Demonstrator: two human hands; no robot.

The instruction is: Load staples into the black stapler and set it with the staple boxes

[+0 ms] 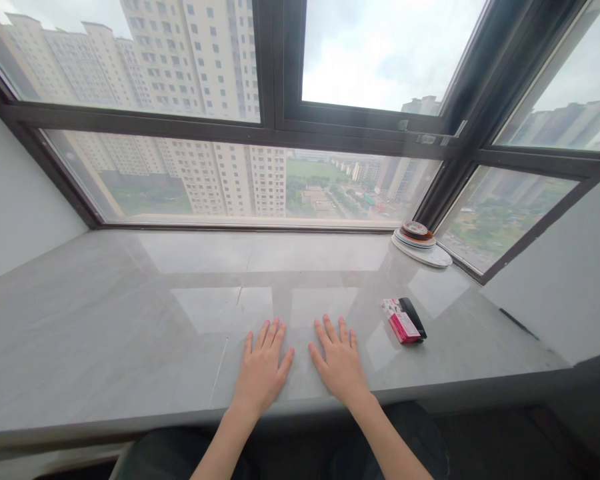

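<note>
Both of my hands lie palm down on the glossy grey window ledge (145, 360), near its front edge. My left hand (261, 369) is flat with its fingers a little apart and holds nothing. Beside it, with a gap of bare stone between the thumbs, my right hand (339, 363) rests with fingers spread, also holding nothing. To the right of my right hand lies a small pink and white box (401, 321). A black object (413, 317), perhaps a stapler, sits against the box's right side; its kind is not certain.
A stack of round plates or discs (420, 243), white below and brown on top, stands in the far right corner. Dark window frames (230, 130) border the ledge at the back and right. A white wall (20, 187) closes the left side.
</note>
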